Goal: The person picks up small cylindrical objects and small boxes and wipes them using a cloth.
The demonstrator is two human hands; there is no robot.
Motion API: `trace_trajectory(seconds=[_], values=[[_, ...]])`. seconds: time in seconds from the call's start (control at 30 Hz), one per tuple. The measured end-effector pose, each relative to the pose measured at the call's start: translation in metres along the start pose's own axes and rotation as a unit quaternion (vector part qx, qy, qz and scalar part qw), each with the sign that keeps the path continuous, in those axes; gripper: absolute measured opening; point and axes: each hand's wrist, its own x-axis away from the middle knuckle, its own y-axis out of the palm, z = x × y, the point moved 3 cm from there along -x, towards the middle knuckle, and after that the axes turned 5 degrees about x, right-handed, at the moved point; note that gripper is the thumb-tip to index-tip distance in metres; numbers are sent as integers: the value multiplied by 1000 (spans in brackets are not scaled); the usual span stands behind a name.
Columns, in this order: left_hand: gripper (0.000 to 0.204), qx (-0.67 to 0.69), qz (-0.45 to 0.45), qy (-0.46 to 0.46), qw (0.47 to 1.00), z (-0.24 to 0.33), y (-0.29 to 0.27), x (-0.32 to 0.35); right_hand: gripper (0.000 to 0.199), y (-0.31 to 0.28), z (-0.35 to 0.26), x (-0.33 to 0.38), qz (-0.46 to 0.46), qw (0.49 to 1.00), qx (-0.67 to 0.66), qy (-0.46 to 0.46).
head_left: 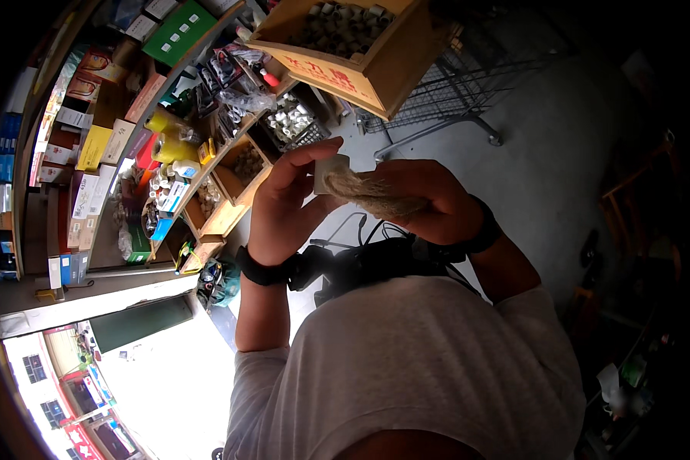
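In front of my chest, my left hand (287, 195) grips a short whitish piece that looks like a plastic pipe fitting (328, 167) between thumb and fingers. Closed around a frayed, twisted bundle of tan fibre (376, 195), my right hand (433, 192) keeps it against the fitting's right side. The bundle's near end overlaps the fitting, so part of the fitting is hidden. Both wrists wear dark bands.
Ahead stands a wooden box (322, 70) of small grey fittings, beside a wire cart (452, 92). A basket of white fittings (290, 119) and shelves of boxed goods (100, 146) line the left. A bright doorway (169, 368) lies at lower left.
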Motion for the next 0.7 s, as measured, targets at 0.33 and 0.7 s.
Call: trace_trajectory(seconds=[0.33, 0.7], values=[[59, 22, 15, -11, 1000, -5, -2, -9, 46, -4, 3, -4, -56, 986, 155, -34], [59, 84, 14, 13, 996, -5, -21, -6, 43, 6, 12, -31, -7, 982, 183, -46]])
